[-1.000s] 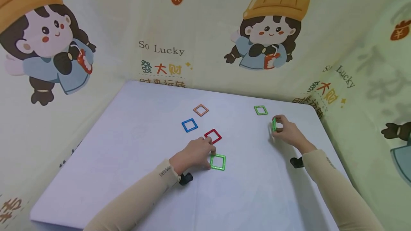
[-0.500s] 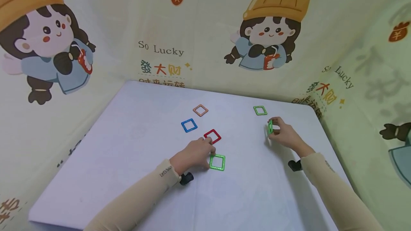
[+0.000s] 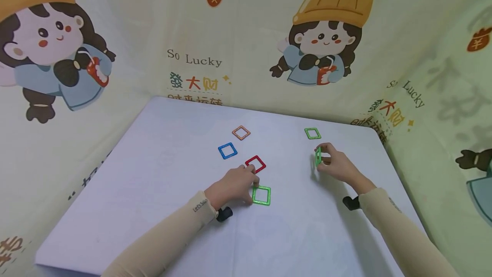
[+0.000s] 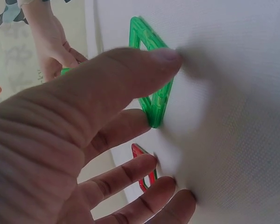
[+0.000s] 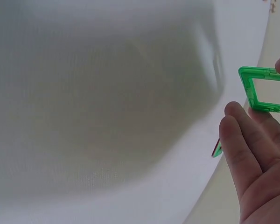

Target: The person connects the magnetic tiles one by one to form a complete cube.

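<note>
My left hand (image 3: 232,186) rests low over the white table, its thumb and index finger gripping a green square magnetic tile frame (image 3: 269,195) by its left corners; the tile lies flat. Beyond those fingers lies a red tile (image 3: 262,160), partly covered by a fingertip. My right hand (image 3: 340,166) pinches a second green magnetic tile (image 5: 249,88) between thumb and fingers. That tile is held upright, just above the table and casting a shadow. In the left wrist view, the left thumb crosses in front of its green tile (image 4: 163,93).
Farther back on the table (image 3: 153,174) lie a blue tile (image 3: 230,156) and an orange tile (image 3: 246,136). Another green tile (image 3: 314,138) lies behind the right hand. Printed cloth hangs (image 3: 253,54) around the table's back and sides.
My right hand has moved left and slightly toward me with its upright green tile. The left hand stays in place on its own tile.
</note>
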Available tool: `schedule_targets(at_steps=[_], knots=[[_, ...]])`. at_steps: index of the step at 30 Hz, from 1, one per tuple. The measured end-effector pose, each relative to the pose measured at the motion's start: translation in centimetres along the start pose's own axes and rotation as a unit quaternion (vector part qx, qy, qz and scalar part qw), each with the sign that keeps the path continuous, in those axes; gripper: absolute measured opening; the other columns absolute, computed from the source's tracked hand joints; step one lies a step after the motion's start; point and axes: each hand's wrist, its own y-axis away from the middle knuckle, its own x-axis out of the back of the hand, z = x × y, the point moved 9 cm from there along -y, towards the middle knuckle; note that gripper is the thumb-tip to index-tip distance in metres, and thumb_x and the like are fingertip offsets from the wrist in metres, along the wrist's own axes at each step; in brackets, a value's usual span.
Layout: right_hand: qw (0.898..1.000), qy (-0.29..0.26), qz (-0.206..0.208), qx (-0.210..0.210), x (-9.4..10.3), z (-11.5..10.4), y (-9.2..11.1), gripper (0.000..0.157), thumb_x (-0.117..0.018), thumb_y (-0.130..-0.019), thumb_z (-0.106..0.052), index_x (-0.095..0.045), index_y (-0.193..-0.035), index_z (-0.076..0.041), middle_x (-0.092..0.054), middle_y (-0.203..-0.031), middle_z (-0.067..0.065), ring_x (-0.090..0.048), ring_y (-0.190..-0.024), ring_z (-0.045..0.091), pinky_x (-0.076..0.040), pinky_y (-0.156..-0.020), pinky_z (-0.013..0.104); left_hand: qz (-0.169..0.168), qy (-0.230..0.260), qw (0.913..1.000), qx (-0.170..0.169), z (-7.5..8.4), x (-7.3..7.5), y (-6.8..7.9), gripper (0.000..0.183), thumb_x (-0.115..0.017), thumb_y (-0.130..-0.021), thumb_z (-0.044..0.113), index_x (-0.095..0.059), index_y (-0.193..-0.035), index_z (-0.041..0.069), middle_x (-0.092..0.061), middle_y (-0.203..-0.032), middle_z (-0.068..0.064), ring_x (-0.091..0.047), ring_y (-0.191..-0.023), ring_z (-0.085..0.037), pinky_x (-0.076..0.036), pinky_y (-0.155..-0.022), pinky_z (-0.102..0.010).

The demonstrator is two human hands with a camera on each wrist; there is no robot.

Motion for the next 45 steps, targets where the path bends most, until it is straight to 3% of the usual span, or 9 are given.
schedule_targets(at_steps=[9,25,30,37,45], knots=[[1.0,0.003,-0.004,0.005,-0.8,-0.6,0.6,0.059,-0.068,-0.087,-0.009,-0.041,-0.14,-0.005,-0.053,-0.147,0.024,-0.06,-0.129,0.045,-0.05,-0.103,0.056,0.008,0.001,0.9999,-0.012,0.2,0.1,-0.1,0.037,-0.09,-0.076,0.033,-0.076,-0.11,0.027,-0.057,-0.116,0.004,-0.048,-0.094,-0.017,-0.046,-0.074,-0.03],[0.999,-0.005,-0.018,0.035,-2.5,-2.2,1.6,0.058,-0.071,-0.087,-0.008,-0.044,-0.138,-0.008,-0.057,-0.144,0.023,-0.063,-0.126,0.044,-0.054,-0.098,0.054,0.009,0.0,0.9999,0.009,0.3,0.0,0.1,0.037,-0.09,-0.077,0.036,-0.075,-0.11,0.027,-0.058,-0.122,0.002,-0.049,-0.099,-0.017,-0.048,-0.075,-0.032],[0.999,-0.006,-0.014,0.051,-2.7,-3.0,1.7,0.058,-0.072,-0.085,-0.008,-0.046,-0.137,-0.008,-0.06,-0.142,0.02,-0.064,-0.125,0.043,-0.054,-0.099,0.054,0.015,-0.007,0.9998,0.013,0.6,0.2,0.1,0.036,-0.09,-0.077,0.035,-0.075,-0.109,0.026,-0.058,-0.116,0.002,-0.048,-0.096,-0.017,-0.047,-0.074,-0.032],[0.998,0.047,-0.014,0.05,-3.4,-3.7,1.9,0.058,-0.076,-0.083,-0.014,-0.05,-0.134,-0.012,-0.067,-0.134,0.01,-0.066,-0.122,0.036,-0.053,-0.088,0.046,0.022,-0.018,0.9994,0.019,1.0,0.5,0.2,0.035,-0.089,-0.077,0.033,-0.076,-0.108,0.025,-0.057,-0.105,0.002,-0.047,-0.093,-0.019,-0.044,-0.083,-0.036],[0.996,0.069,-0.005,0.06,-4.4,-4.5,2.6,0.057,-0.077,-0.08,-0.017,-0.053,-0.132,-0.015,-0.072,-0.124,0.011,-0.069,-0.114,0.034,-0.05,-0.084,0.045,0.021,0.012,0.999,0.037,0.7,0.1,0.4,0.041,-0.09,-0.076,0.034,-0.078,-0.114,0.026,-0.059,-0.113,0.0,-0.047,-0.097,-0.02,-0.046,-0.083,-0.037]])
